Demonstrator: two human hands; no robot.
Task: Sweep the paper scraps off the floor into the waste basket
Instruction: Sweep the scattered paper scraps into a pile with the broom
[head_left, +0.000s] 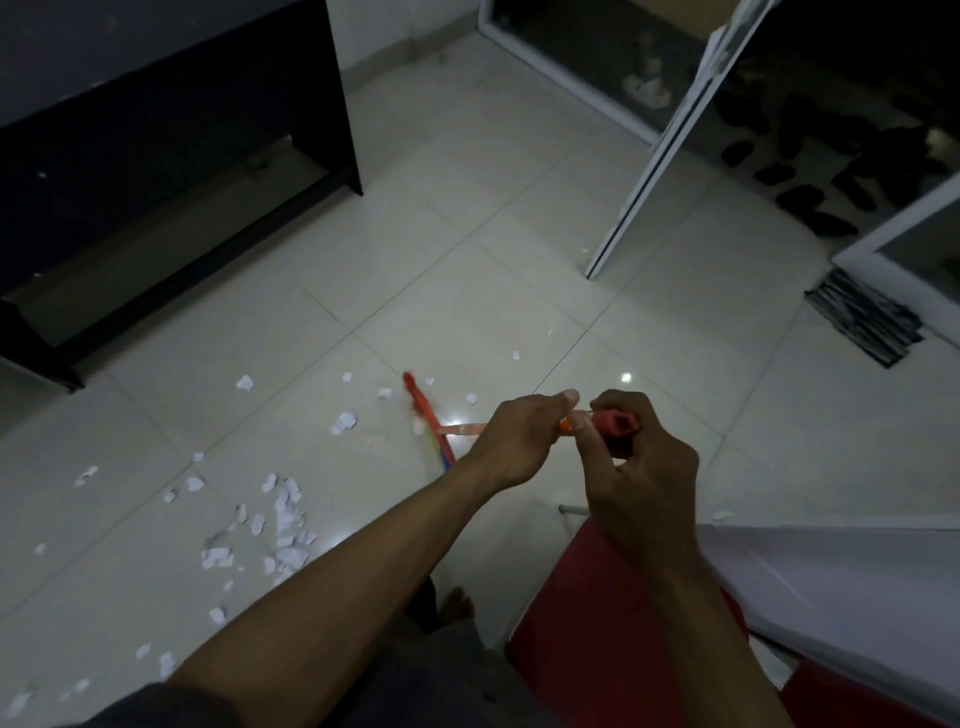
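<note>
I hold a broom with both hands at the middle of the view. My left hand (514, 441) grips its shiny handle (462, 429). Just behind it, my right hand (636, 467) curls round the red handle end (618, 422). The broom's red head (421, 405), with coloured bristles, is blurred and low over the floor ahead of my left hand. White paper scraps (285, 525) lie scattered on the pale tiles to the left, densest beside my left forearm. A few single scraps (244, 383) lie farther out. No waste basket is in view.
A dark desk (171, 171) stands at the upper left. A red chair (597, 639) and a white table edge (831, 571) are at the lower right. A white door frame (654, 156) and a dark mat (862, 322) are on the right. My bare foot (457, 605) shows below.
</note>
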